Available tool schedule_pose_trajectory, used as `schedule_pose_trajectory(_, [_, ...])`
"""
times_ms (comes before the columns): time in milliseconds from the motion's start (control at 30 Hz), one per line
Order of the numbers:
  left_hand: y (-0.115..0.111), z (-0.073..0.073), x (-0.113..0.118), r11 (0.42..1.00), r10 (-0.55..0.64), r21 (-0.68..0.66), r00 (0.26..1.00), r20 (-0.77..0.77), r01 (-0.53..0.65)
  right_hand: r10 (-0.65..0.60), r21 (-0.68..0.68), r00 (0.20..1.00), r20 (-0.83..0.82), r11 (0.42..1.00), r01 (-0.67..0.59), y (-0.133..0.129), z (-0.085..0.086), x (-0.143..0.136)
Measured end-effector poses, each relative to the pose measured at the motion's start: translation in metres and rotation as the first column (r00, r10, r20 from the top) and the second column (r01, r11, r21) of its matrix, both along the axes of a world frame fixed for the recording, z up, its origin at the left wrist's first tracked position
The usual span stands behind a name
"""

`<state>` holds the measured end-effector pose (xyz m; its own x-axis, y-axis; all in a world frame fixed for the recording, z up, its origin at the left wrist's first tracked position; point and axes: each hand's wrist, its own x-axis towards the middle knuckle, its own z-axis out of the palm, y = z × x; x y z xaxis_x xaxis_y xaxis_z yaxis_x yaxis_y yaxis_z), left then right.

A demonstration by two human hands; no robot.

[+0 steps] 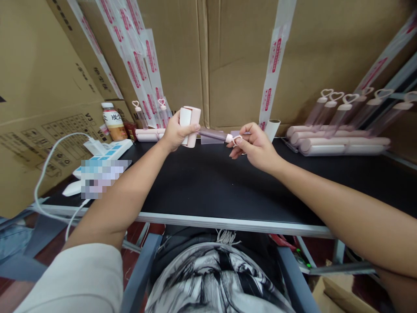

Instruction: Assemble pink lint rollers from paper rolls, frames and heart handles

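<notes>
A pink and white lint roller (191, 127) is stretched between my two hands above the black tabletop. My left hand (177, 132) is wrapped round its head, with the thumb along the side facing the handle. The roller's translucent purple handle (213, 134) points right and ends in a pink heart-shaped loop (237, 140). Fingers and thumb of my right hand (256, 145) close on that loop, partly covering it. Behind the handle lies a flat translucent piece (211, 139), partly hidden. A white roll (272, 129) with a brown core stands just beyond my right hand.
Several similar rollers (345, 145) lie at the right, heart-loop handles upright; more rollers (146, 134) sit at the back left. A drink bottle (114, 123), a white power strip (107, 156) and a cable (42, 174) are at the left. Cardboard (234, 65) walls the back.
</notes>
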<state>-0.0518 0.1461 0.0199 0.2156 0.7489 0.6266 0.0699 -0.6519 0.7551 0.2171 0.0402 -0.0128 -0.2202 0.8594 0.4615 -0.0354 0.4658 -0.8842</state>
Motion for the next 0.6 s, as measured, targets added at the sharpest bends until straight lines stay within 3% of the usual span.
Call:
schedule_pose_trajectory(367, [-0.0084, 0.0054, -0.0039, 0.999, 0.024, 0.041, 0.997, -0.075, -0.021, 0.171, -0.119, 0.985, 0.016, 0.979, -0.168, 0.0057, -0.0048, 0.0054])
schedule_pose_trajectory(600, [-0.0032, 0.0069, -0.0064, 0.995, 0.02, 0.097, 0.997, -0.075, -0.012, 0.156, -0.112, 0.987, -0.027, 0.981, -0.158, 0.0033, -0.0027, 0.0032])
